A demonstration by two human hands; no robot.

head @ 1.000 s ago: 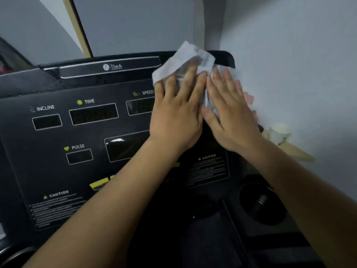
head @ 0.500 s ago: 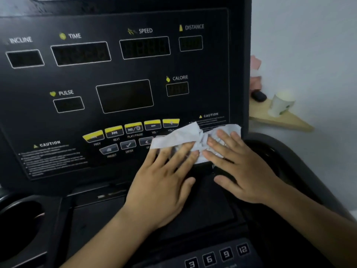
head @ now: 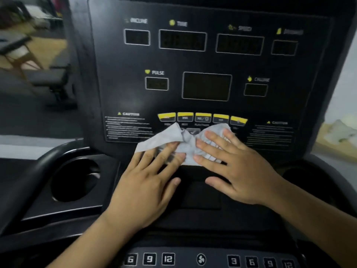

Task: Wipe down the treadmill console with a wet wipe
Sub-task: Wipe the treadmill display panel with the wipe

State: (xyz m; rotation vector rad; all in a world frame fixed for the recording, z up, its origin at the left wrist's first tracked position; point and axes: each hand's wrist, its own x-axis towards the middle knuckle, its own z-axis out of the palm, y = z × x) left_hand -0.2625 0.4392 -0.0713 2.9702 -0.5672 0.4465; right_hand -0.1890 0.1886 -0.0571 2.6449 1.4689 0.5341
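The black treadmill console fills the view, with dark display windows and a row of yellow buttons. A crumpled white wet wipe lies flat against the console's lower edge, just under those buttons. My left hand presses the wipe's left part with straight fingers. My right hand presses its right part the same way, thumb spread below. Both palms rest on the black ledge under the panel.
A round cup holder sits left of my hands, and a curved handrail runs past it. A strip of number keys lies near the bottom edge. A wooden shelf juts from the wall at right.
Both hands slid the wipe from the console's top right corner down to its lower edge, then leftward under the yellow buttons. The view swung left.
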